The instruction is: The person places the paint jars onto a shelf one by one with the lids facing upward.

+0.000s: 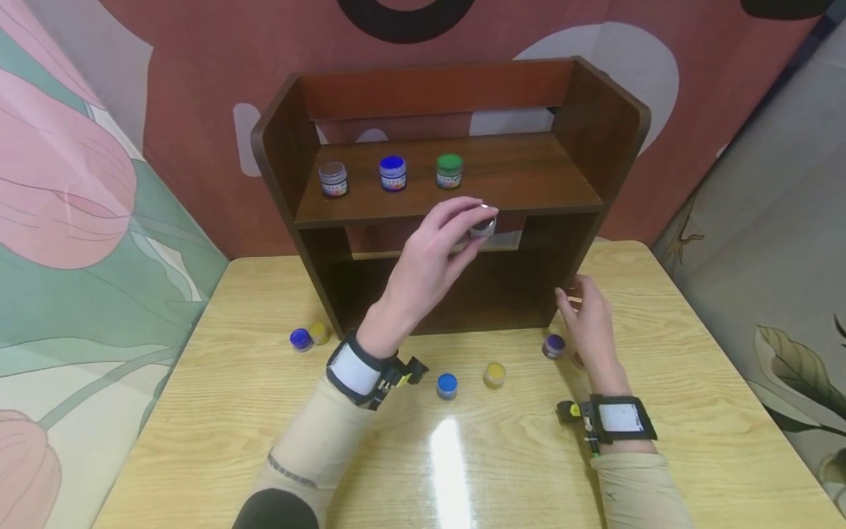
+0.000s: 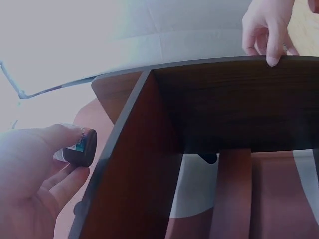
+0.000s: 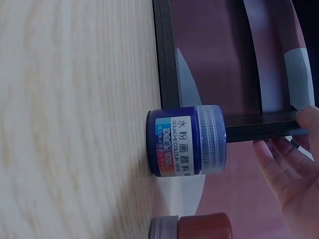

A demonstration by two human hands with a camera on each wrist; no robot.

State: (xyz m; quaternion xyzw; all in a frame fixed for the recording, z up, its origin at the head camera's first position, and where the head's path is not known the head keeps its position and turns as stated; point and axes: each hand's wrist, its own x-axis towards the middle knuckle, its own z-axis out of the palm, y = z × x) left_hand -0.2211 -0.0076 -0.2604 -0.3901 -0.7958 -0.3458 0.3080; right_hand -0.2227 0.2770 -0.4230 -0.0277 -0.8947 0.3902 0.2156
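In the head view my left hand [image 1: 429, 246] pinches a small dark gouache paint jar [image 1: 484, 226] at the front edge of the upper shelf. The left wrist view shows the jar [image 2: 82, 148] between thumb and fingers, tilted on its side. My right hand [image 1: 590, 323] grips the right side panel of the brown wooden shelf unit [image 1: 611, 121], thumb on one face and fingers on the other. Below that hand, a purple paint jar [image 3: 172, 142] stands on the table. A reddish-orange jar [image 3: 205, 227] is beside it, lid side down, mostly hidden behind the right wrist in the head view.
On the upper shelf stand a dark jar [image 1: 333, 181], a blue jar [image 1: 393, 175] and a green jar [image 1: 449, 172], spaced apart. On the wooden table are a blue jar [image 1: 446, 386], a yellow jar [image 1: 494, 375], and a dark blue jar [image 1: 300, 339] touching another yellow jar [image 1: 320, 333].
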